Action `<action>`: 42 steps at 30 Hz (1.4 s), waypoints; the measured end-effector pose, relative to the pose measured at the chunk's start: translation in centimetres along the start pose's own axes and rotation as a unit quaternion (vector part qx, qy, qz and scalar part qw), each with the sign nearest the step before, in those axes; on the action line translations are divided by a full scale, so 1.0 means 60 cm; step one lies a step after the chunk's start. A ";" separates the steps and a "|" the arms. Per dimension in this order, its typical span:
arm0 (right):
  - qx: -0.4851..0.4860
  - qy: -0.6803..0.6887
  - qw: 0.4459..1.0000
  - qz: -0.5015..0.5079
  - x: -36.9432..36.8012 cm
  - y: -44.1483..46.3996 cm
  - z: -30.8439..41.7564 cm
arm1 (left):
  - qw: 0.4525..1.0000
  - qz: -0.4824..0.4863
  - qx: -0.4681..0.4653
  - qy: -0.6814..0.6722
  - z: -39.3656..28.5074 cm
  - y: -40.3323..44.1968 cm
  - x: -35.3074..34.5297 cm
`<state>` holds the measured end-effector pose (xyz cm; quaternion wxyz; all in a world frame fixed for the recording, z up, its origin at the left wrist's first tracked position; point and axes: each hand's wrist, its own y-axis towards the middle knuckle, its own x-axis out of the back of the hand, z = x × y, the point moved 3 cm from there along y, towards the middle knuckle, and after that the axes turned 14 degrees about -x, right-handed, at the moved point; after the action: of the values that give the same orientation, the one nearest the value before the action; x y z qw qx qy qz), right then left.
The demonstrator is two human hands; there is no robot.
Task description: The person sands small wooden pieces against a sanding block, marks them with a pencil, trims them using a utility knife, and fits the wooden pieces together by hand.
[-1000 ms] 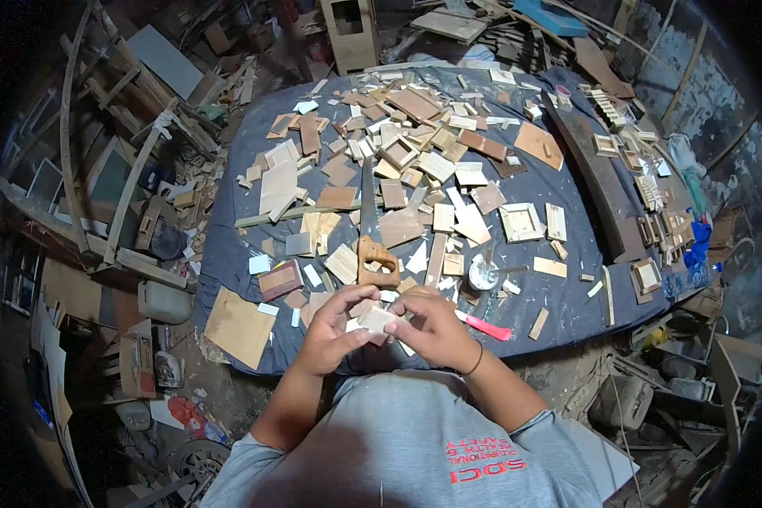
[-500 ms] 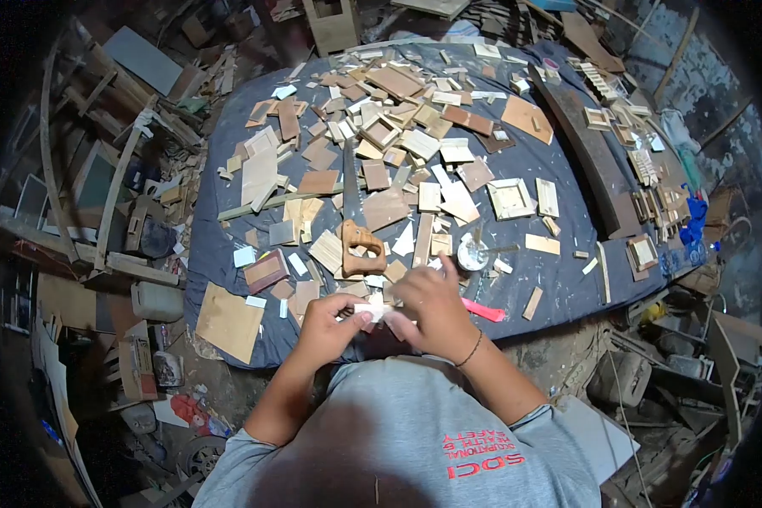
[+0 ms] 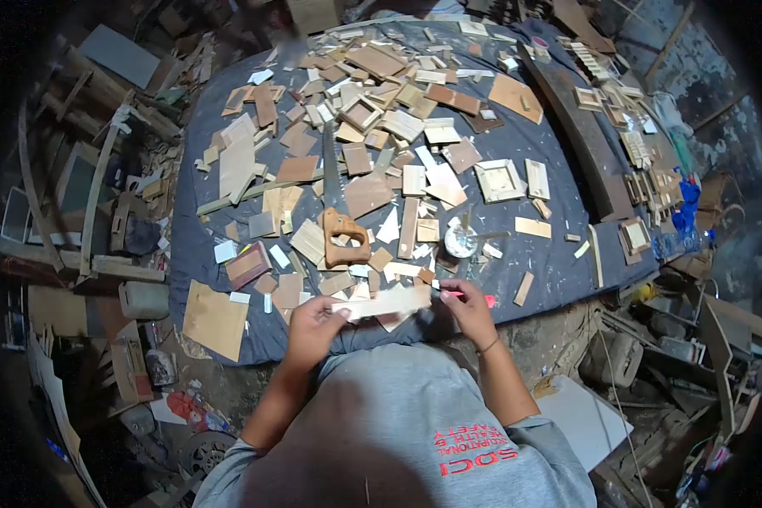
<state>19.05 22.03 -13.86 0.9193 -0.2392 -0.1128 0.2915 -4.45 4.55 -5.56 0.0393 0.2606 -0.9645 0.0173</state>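
My left hand is closed on the left end of a pale wooden strip, thumb on top. The strip lies roughly level in front of my chest, above the near edge of the cloth-covered table. My right hand is just off its right end, thumb and forefinger bent toward each other. A bright pink object shows between and behind these fingers; whether they grip it or something small is unclear. Just beyond the strip lies a handsaw with a wooden handle, its blade pointing away. A whitish round container stands to its right.
Wood offcuts and small frames cover much of the dark cloth. A long dark beam lies along the right side. A flat board rests at the near left corner. Scrap and plastic jugs crowd the floor.
The wooden strip now extends to the right from my left hand. My right hand has moved away from my left to beside the pink object. The view has shifted slightly.
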 end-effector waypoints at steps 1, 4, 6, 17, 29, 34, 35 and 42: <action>0.001 -0.001 1.000 0.007 -0.008 -0.012 0.033 | 1.000 -0.007 0.000 0.002 -0.028 0.006 -0.004; 0.234 -0.140 0.962 0.011 -0.035 -0.075 0.170 | 0.952 0.174 -0.115 0.223 -0.102 0.022 -0.032; 0.336 -0.279 0.897 0.067 -0.071 -0.111 0.230 | 0.939 0.197 -0.152 0.239 -0.122 0.025 -0.038; 0.129 -0.107 0.968 0.189 -0.118 -0.096 0.210 | 0.974 0.021 -0.206 0.093 -0.143 0.020 -0.039; 0.202 -0.047 0.964 0.169 -0.110 -0.098 0.226 | 0.942 0.019 -0.301 0.147 -0.170 0.027 -0.051; 0.210 -0.058 0.964 0.154 -0.107 -0.101 0.225 | 0.941 0.019 -0.300 0.152 -0.171 0.028 -0.053; 0.209 -0.058 0.964 0.153 -0.107 -0.101 0.224 | 0.943 0.017 -0.297 0.149 -0.171 0.029 -0.053; 0.205 -0.065 0.965 0.150 -0.110 -0.104 0.225 | 0.943 0.001 -0.302 0.141 -0.169 0.027 -0.053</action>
<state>12.05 18.74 0.46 0.8850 -0.0406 -0.0730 0.4579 -1.86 8.12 4.24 0.2513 0.2301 -0.9094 -0.2384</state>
